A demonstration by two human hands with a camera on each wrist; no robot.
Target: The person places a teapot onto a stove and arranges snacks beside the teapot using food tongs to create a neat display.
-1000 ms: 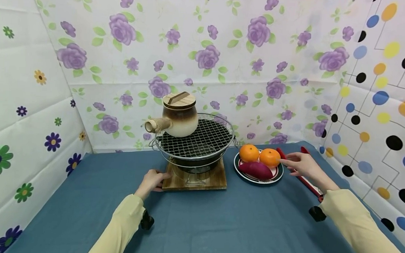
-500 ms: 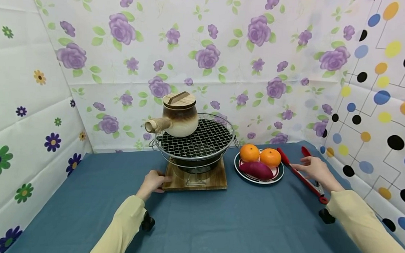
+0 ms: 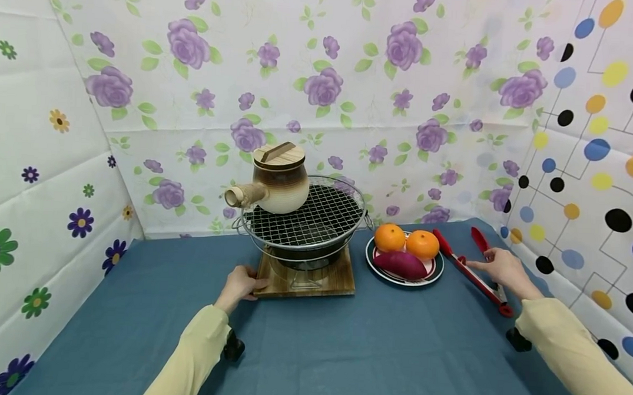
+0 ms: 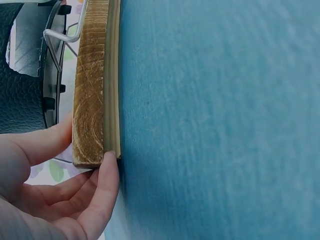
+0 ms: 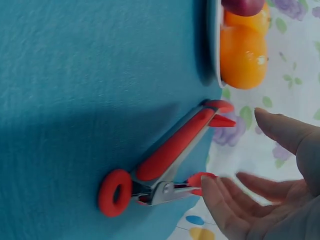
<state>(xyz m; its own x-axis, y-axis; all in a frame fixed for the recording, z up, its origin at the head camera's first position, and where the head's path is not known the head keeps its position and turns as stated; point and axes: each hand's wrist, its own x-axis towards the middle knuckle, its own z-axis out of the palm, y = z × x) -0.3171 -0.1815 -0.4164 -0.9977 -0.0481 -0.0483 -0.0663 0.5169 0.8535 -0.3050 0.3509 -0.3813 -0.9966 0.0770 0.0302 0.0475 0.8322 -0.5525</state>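
My left hand (image 3: 238, 285) pinches the front left corner of a wooden board (image 4: 90, 90), thumb on top and fingers at its side and lower edge. On the board stands a round black grill (image 3: 308, 262) with a wire mesh (image 3: 326, 218). A brown and cream clay pot (image 3: 282, 190) with a wooden lid (image 3: 279, 156) sits at the mesh's left. My right hand (image 3: 501, 269) hovers over red-handled tongs (image 5: 175, 145), thumb and fingers spread apart. One fingertip overlaps an arm of the tongs in the right wrist view; I cannot tell whether it touches.
Left of the tongs, a dark-rimmed plate (image 3: 397, 282) bears two oranges (image 3: 422, 245) and a purple sweet potato (image 3: 400, 265). A blue cloth (image 3: 310, 350) covers the table. Patterned sheets (image 3: 344, 57) stand behind and at both sides.
My right hand has moved right and slightly down, from beside the oranges to over the tongs. My left hand keeps its hold on the board's corner.
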